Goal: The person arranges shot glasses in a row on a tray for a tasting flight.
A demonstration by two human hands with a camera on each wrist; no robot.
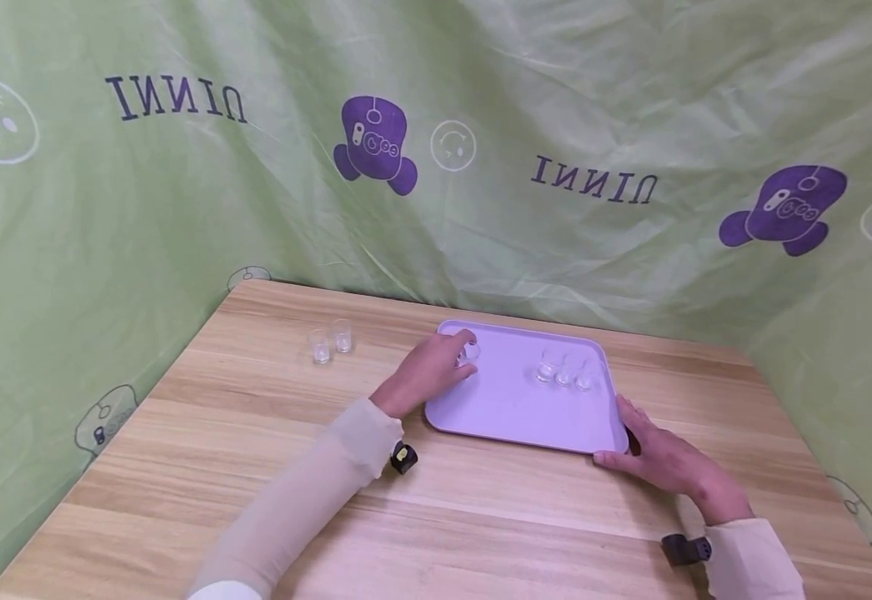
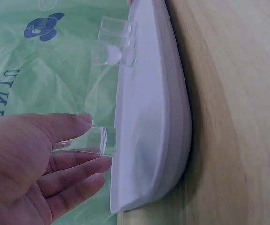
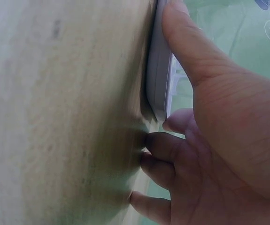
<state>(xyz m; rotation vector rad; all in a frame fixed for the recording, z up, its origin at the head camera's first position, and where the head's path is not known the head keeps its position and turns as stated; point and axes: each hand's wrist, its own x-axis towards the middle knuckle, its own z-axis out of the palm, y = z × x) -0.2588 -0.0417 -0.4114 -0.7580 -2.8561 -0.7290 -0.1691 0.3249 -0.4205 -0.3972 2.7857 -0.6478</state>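
In the head view, my left hand [image 1: 428, 369] is over the left part of a lavender tray [image 1: 511, 408]. Its thumb and fingers are round a small clear shot glass [image 2: 104, 140], whose base is at the tray's surface; the lower fingers hang loose. Three more shot glasses [image 1: 563, 375] stand in a row on the right side of the tray. My right hand [image 1: 661, 458] rests at the tray's near right corner, thumb along the near edge and forefinger against the right side. In the right wrist view, its other fingertips touch the table.
Two more clear shot glasses [image 1: 321, 347] stand on the wooden table [image 1: 203, 433], left of the tray. A green printed curtain [image 1: 481, 233] hangs behind the table and along its sides.
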